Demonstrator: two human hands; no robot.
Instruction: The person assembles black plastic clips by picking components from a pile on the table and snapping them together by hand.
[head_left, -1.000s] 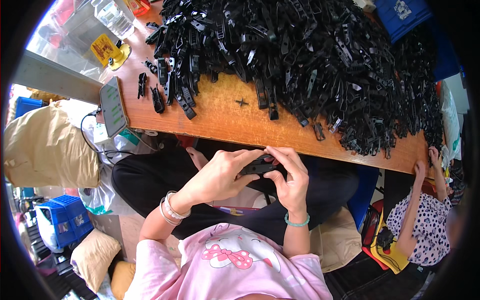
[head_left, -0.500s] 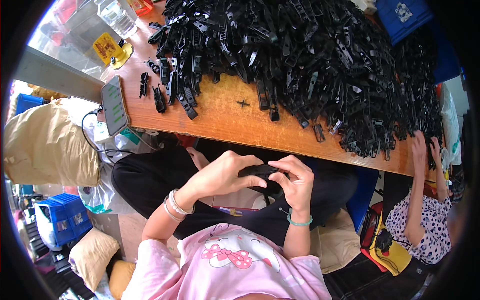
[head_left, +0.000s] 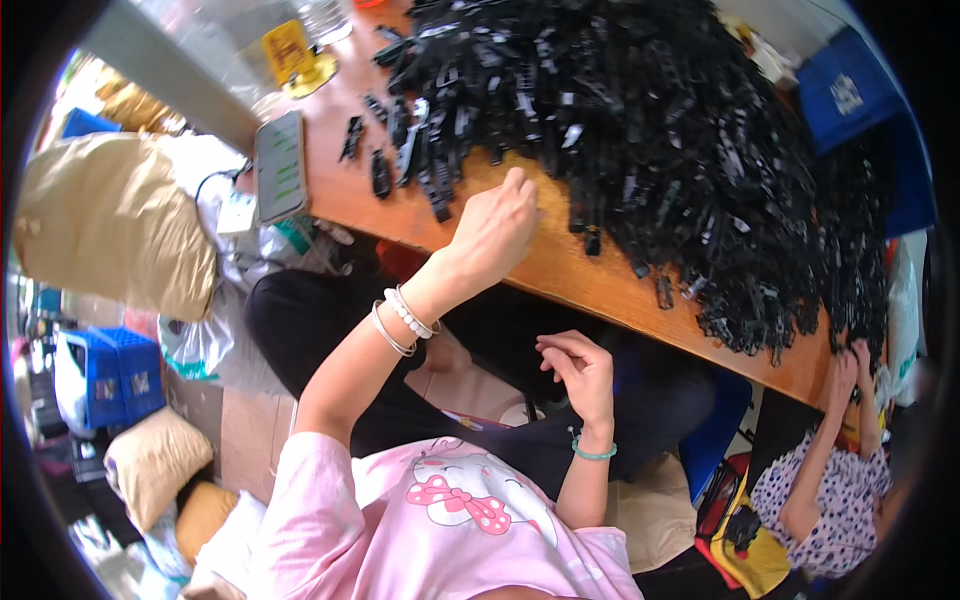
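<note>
My left hand (head_left: 495,230) reaches over the bare strip of the wooden table (head_left: 350,205). Its fingers are bent and pressed together, and whatever they hold, if anything, is hidden. Just beyond it rises a big heap of black plastic clips (head_left: 640,130), several of them lying loose at its left edge, such as one single clip (head_left: 380,174). Above my lap hangs my right hand (head_left: 585,375), fingers half curled and apart from the thumb, with nothing visible in it.
A phone (head_left: 280,167) rests at the table's left edge, near a yellow stand (head_left: 300,62) and a clear bottle (head_left: 325,20). Blue bins (head_left: 845,90) stand far right. At the right, a co-worker's hands (head_left: 852,372) touch the heap's edge. Brown sacks (head_left: 120,220) lie at the left.
My hands have parted: the left moved up and away onto the table, the right stayed low over my lap. The black clip held between them is no longer visible. The view has shifted.
</note>
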